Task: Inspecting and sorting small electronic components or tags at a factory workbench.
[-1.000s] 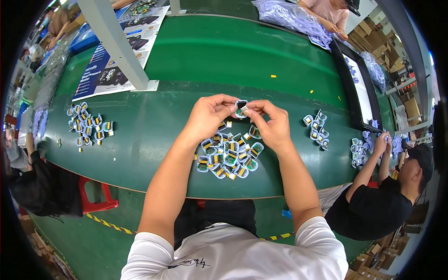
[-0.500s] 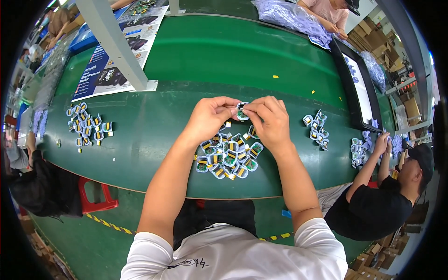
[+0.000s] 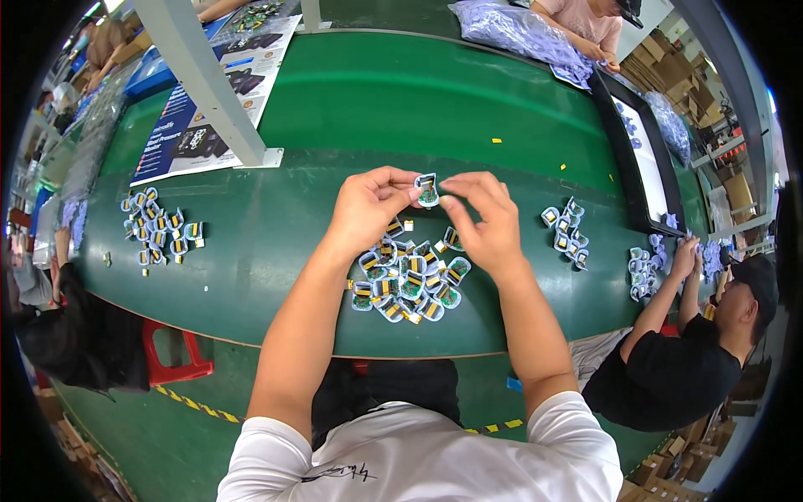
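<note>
Between thumb and fingers, my left hand [image 3: 368,207] pinches a small pale-blue plastic housing [image 3: 427,192] with a green circuit board and a dark part inside. My right hand [image 3: 487,219] is just right of the housing, thumb and fingers parted, with a small gap to it and nothing visible in its grasp. Below both hands lies a pile of similar housings [image 3: 411,284], with yellow strips and green boards showing. A few of them lie partly behind my wrists.
Other groups of housings sit on the green table at left [image 3: 154,227] and right [image 3: 567,234]. A grey metal post [image 3: 205,84] rises beside a printed sheet [image 3: 251,92]. At right stand a black-framed tray [image 3: 646,151] and a co-worker [image 3: 682,335] in black.
My right hand has let go of the housing, and its fingers have spread. The left hand has shifted slightly left with the housing, now tilted to show its inside.
</note>
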Action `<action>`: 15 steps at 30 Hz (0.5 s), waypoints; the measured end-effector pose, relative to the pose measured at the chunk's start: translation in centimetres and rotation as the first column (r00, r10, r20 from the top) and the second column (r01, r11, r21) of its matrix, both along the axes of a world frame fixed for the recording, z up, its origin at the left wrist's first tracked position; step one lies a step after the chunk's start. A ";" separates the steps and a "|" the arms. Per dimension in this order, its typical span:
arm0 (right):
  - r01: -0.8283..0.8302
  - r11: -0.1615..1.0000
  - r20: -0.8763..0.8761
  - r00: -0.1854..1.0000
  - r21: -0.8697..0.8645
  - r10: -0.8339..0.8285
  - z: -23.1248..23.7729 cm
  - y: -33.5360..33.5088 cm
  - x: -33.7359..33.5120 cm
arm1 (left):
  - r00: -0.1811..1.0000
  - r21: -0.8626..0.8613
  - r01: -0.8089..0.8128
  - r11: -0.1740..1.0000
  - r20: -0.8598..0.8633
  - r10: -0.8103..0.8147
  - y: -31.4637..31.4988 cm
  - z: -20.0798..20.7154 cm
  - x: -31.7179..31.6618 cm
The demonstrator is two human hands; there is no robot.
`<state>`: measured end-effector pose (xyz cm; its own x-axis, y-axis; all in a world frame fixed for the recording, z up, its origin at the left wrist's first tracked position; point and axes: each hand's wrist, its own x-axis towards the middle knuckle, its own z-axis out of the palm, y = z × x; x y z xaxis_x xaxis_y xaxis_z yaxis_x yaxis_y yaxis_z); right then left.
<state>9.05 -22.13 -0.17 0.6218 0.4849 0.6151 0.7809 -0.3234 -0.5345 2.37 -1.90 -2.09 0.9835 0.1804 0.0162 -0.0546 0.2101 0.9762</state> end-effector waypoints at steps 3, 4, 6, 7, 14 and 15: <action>-0.033 0.998 0.078 0.996 -0.059 0.038 0.0 0.7 -0.6 | 1.000 0.022 -0.015 1.000 -0.010 0.015 -0.1 -0.7 0.1; -0.021 0.997 0.105 0.994 -0.076 0.029 0.0 0.7 -0.6 | 0.999 0.044 -0.041 0.998 0.021 0.040 -0.3 -0.8 0.1; -0.008 0.996 0.132 0.991 -0.094 0.020 -0.2 0.9 -0.7 | 0.997 0.065 -0.068 0.996 0.053 0.065 -0.6 -0.8 0.1; 0.004 0.996 0.128 0.992 -0.089 0.007 -0.6 1.1 -0.7 | 0.991 0.149 -0.112 0.982 0.095 0.099 -0.8 -0.9 0.0; 0.043 0.999 0.069 0.997 -0.033 -0.041 -1.0 1.5 -1.3 | 0.934 0.423 -0.302 0.854 0.311 0.176 -1.5 -0.3 -0.4; 0.044 0.998 0.069 0.997 -0.033 -0.041 -1.2 1.6 -1.3 | 0.934 0.423 -0.302 0.854 0.311 0.176 -1.5 -0.1 -0.4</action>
<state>7.75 -20.51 -1.35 0.5996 0.4807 0.6399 0.8002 -0.3746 -0.4684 1.97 -3.39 -2.19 0.8609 0.3194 0.3959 -0.3011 -0.3074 0.9027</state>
